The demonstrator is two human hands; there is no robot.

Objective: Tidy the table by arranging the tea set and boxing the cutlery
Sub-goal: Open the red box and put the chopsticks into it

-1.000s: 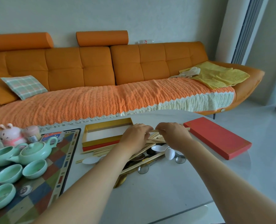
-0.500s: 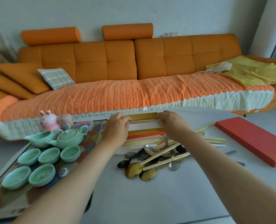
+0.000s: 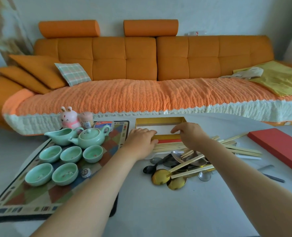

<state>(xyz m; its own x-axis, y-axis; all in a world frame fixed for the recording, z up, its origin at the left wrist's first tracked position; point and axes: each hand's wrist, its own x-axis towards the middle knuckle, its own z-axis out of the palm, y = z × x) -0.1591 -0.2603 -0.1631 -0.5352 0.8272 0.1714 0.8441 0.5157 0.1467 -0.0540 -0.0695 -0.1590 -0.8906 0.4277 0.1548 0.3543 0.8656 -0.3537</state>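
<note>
- Now, head camera: left hand (image 3: 141, 140) and right hand (image 3: 188, 134) sit at the near wall of the open box (image 3: 159, 120), fingers bent; whether they grasp anything, I cannot tell.
- Chopsticks (image 3: 244, 150) and spoons (image 3: 159, 176) lie heaped just in front of it.

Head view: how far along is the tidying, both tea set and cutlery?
Looks done: teapot, pitcher and five cups grouped on the mat. In hand: left hand and right hand at the near edge of the open box; what they hold is hidden. Left: spoons and chopsticks piled on the table outside it; red lid lies apart.
</note>
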